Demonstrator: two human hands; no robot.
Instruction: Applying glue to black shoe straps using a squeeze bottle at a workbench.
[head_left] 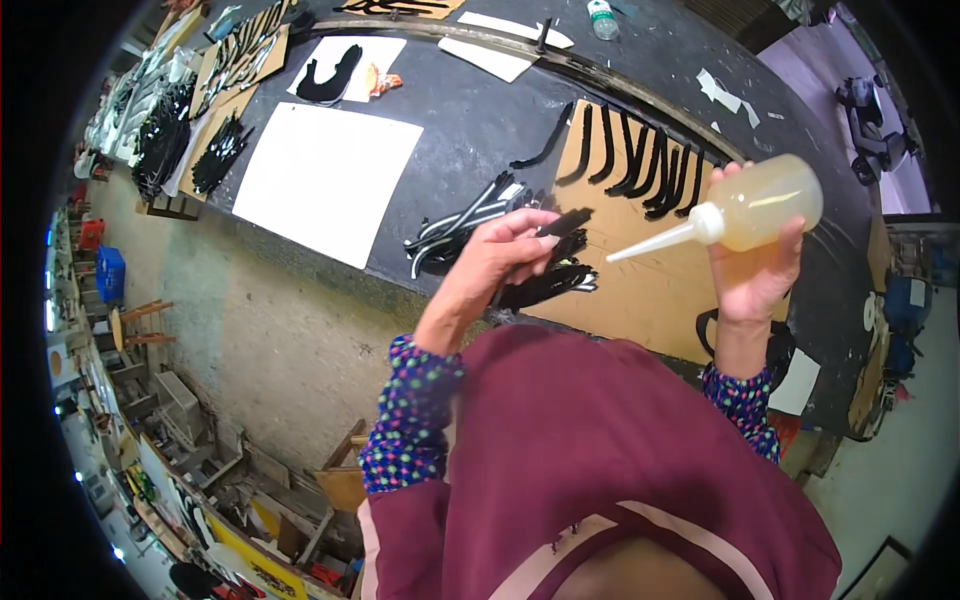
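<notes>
My left hand (495,255) pinches a short black strip (570,222) between thumb and fingers. My right hand (750,290) is wrapped round a squeeze bottle (770,205) of cloudy yellowish liquid. The bottle is tipped on its side, and its long white nozzle points left and slightly down, a little short of the strip. Beneath both hands lies a brown cardboard sheet (640,310). Several black curved strips (655,170) are laid side by side along its far part. More black strips (545,288) lie bunched just below my left hand.
Left of my left hand is a loose pile of black and white strips (465,230). A large white sheet (325,175) covers part of the dark table (480,120). Farther off are a black U-shaped piece (330,80), a metal rail (600,75) and a clear bottle (602,20).
</notes>
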